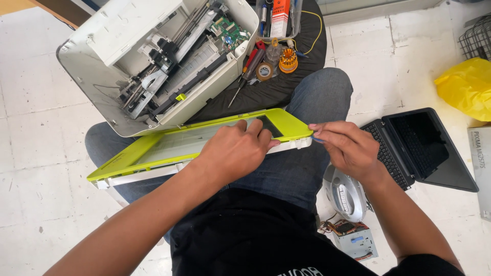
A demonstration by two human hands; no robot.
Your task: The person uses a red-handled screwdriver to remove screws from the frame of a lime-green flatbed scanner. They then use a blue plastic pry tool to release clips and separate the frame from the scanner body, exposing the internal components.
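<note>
A long lime-green and white scanner lid (153, 148) lies across my lap, over my jeans. My left hand (236, 151) grips its near edge, fingers curled over the dark glass panel. My right hand (348, 148) pinches a small blue tool at the lid's right corner, fingers closed on it. Beyond the lid, an opened white printer body (102, 71) tilts on a black round cushion, its rods, rollers and green circuit board exposed.
Screwdrivers, a tape roll (264, 71) and an orange bit holder (288, 60) lie on the cushion. An open black laptop (424, 148) sits on the tiled floor at right, a yellow bag (465, 87) beyond it. A silver disc player (348, 194) and a bare circuit module (355, 240) lie by my right knee.
</note>
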